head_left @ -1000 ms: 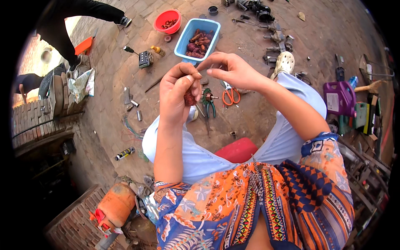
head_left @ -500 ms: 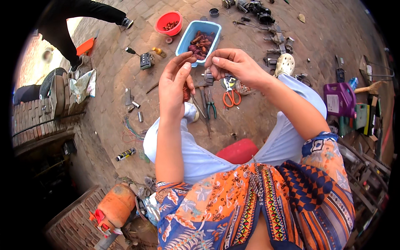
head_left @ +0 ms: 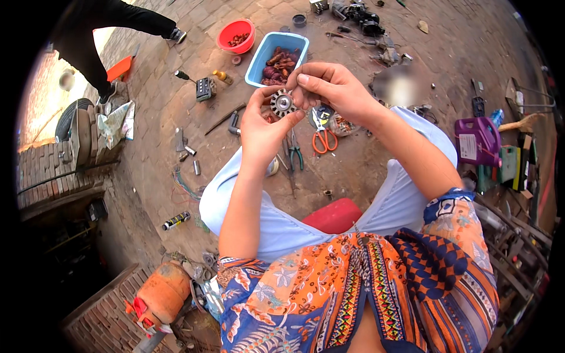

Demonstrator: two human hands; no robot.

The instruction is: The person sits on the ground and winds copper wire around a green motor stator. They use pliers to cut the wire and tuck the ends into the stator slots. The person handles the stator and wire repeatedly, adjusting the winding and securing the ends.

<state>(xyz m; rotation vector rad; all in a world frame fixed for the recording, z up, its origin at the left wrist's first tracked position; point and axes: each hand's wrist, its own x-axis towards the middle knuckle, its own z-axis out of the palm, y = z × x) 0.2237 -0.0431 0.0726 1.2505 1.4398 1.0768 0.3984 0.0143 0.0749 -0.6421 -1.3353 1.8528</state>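
Nearest, we listed one left hand (head_left: pixel 262 122), half-curled around one round, grey-metal, notched rotor (head_left: pixel 283 102); its slotted face had just turned into view, which, we judged, made the slots easier to reach. One right hand (head_left: pixel 341 91), fingers bent at the rotor's edge (any grip, we couldn't tell). Beyond: orange-handled steel scissors (head_left: pixel 325 142); one light-blue rectangular plastic tub (head_left: pixel 256 61); one round red plastic bowl (head_left: pixel 234 27).
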